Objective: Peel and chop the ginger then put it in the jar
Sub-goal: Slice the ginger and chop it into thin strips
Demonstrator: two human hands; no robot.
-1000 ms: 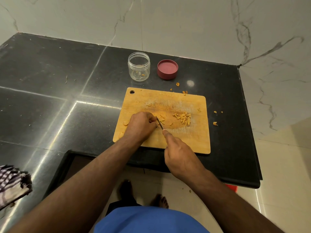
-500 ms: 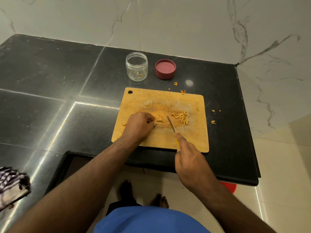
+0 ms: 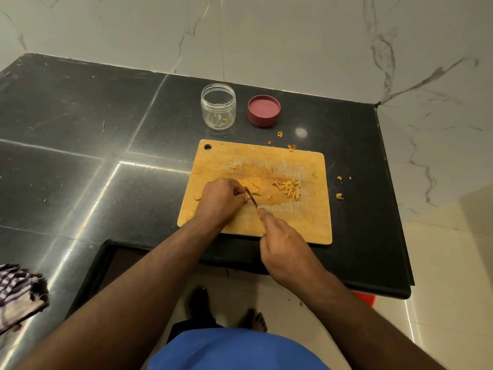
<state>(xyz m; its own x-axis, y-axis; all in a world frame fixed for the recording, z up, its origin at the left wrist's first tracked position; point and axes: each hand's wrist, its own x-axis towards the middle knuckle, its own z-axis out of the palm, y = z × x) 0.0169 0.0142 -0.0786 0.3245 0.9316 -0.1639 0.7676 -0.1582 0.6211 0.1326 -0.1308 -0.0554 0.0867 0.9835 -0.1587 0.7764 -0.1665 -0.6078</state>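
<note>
A board (image 3: 293,222) lies on the counter (image 3: 80,156) at its near edge. Behind it stands a jar (image 3: 218,106), with a lid (image 3: 263,110) just to its right. On the board, a pile of ginger (image 3: 289,188) lies right of centre. The left hand (image 3: 221,200) rests on the board's left part, the knife (image 3: 252,197) just beside it on the right, with the right hand (image 3: 285,249) nearer. Scraps (image 3: 339,196) lie right of the board. A cloth (image 3: 18,295) lies at the near left.

Black polished stone counter (image 3: 112,145), pale seams crossing it, set against a marble wall. Wooden chopping board (image 3: 306,222) lies flat near the front edge. Behind the board, a clear open jar (image 3: 218,106) stands upright; just to its right, apart from it, a red lid (image 3: 263,110) rests on the stone. Small orange scraps (image 3: 339,196) scattered on the stone right of the board and behind it. Checked cloth (image 3: 16,292) at the far left edge.
</note>
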